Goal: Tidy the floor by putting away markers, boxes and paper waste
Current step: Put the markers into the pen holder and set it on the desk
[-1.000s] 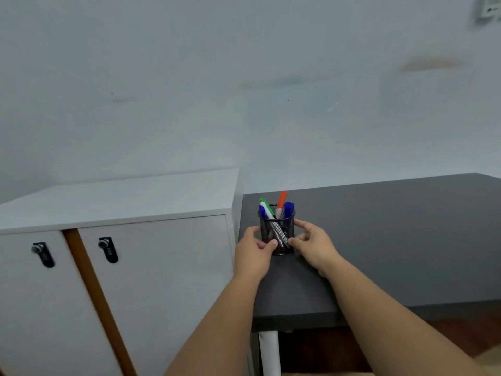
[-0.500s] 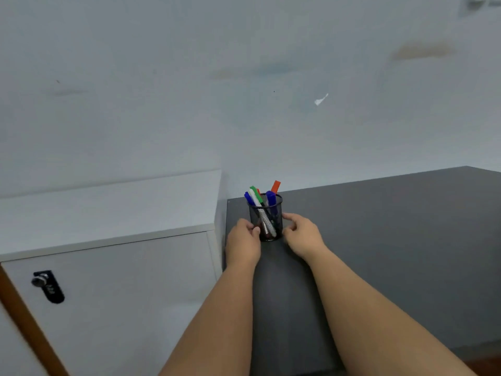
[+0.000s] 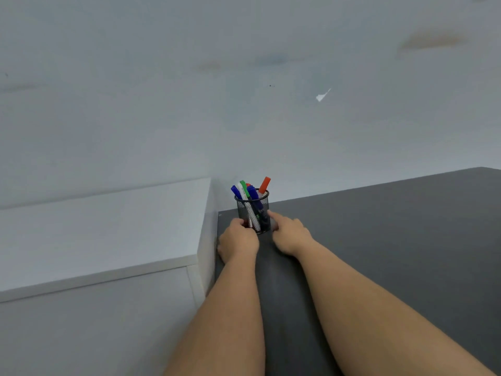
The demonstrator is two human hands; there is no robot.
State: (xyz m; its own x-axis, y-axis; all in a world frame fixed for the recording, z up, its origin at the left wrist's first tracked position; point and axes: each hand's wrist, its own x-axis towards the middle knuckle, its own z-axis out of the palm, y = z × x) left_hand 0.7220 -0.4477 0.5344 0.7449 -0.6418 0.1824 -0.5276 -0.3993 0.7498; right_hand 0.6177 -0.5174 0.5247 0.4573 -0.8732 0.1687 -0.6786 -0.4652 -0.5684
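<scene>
A black mesh pen cup (image 3: pixel 260 210) stands upright at the far left corner of the dark grey desk (image 3: pixel 393 240). Several markers (image 3: pixel 250 191) with blue, green and orange caps stick out of it. My left hand (image 3: pixel 238 241) presses against the cup's left side with curled fingers. My right hand (image 3: pixel 290 234) touches its right side with the fingers stretched forward. The cup's base sits on the desk between both hands.
A white cabinet (image 3: pixel 103 229) stands flush against the desk's left edge, its top slightly higher than the desk. A pale wall (image 3: pixel 244 90) rises right behind the cup, with a small white chip (image 3: pixel 322 95) in it.
Both hands have pushed the cup of markers away from the desk's front toward the back left corner by the wall. The view has moved closer and tilted up.
</scene>
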